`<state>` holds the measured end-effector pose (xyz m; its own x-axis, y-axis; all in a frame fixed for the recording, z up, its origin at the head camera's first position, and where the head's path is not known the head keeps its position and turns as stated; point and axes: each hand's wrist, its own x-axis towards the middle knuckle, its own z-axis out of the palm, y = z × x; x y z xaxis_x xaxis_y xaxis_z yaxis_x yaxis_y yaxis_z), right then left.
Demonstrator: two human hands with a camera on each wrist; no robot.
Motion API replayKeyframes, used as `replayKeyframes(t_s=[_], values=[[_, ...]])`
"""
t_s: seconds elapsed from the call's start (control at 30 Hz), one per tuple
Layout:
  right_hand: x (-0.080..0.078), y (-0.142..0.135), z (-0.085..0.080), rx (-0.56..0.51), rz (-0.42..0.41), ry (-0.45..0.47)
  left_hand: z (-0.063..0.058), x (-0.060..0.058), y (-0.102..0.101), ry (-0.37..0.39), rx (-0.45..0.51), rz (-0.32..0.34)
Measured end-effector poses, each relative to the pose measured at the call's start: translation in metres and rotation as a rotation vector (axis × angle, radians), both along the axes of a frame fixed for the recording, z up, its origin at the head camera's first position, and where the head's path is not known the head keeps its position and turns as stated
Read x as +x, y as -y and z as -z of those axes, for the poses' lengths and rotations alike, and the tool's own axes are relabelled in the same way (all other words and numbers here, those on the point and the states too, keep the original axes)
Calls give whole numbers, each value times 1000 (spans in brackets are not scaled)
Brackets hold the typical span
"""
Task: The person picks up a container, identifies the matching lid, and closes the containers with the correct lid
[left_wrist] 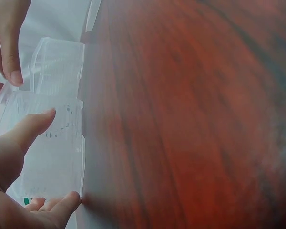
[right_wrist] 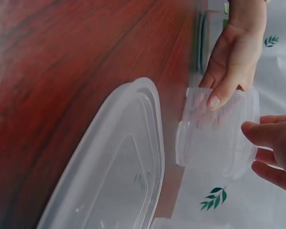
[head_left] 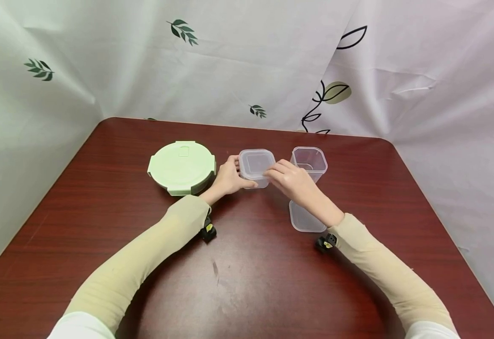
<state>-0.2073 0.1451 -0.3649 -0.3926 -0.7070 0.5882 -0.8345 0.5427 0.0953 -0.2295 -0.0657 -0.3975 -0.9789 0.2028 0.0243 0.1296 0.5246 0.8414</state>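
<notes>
A small clear plastic food container (left_wrist: pixel 62 157) stands on the table with a translucent lid (head_left: pixel 257 162) on top. My left hand (head_left: pixel 229 178) grips its left side, the thumb across the near wall and the fingers around the other side. With thumb and fingers, my right hand (head_left: pixel 291 180) pinches the lid's edge at the right corner. Just right of it stands a second clear container (head_left: pixel 319 176), without a lid. A loose translucent lid (right_wrist: pixel 119 176) lies flat on the table below my right forearm, partly hidden by it in the head view.
Left of my left hand sits a round container with a pale green clip lid (head_left: pixel 182 165). The dark red wooden table (head_left: pixel 247 273) ends against a white, leaf-printed cloth (head_left: pixel 230 70) at the back.
</notes>
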Motion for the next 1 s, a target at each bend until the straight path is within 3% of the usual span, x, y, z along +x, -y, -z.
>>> replayKeyframes(t_s=[0.63,0.8,1.0], values=[[-6,5,-1,12,5,62,2,-1,-1,22,23,0],[-11,12,-7,30,72,223,2,0,-1,31,31,2],[-23,26,-11,146,122,449,1,1,0,14,0,13]])
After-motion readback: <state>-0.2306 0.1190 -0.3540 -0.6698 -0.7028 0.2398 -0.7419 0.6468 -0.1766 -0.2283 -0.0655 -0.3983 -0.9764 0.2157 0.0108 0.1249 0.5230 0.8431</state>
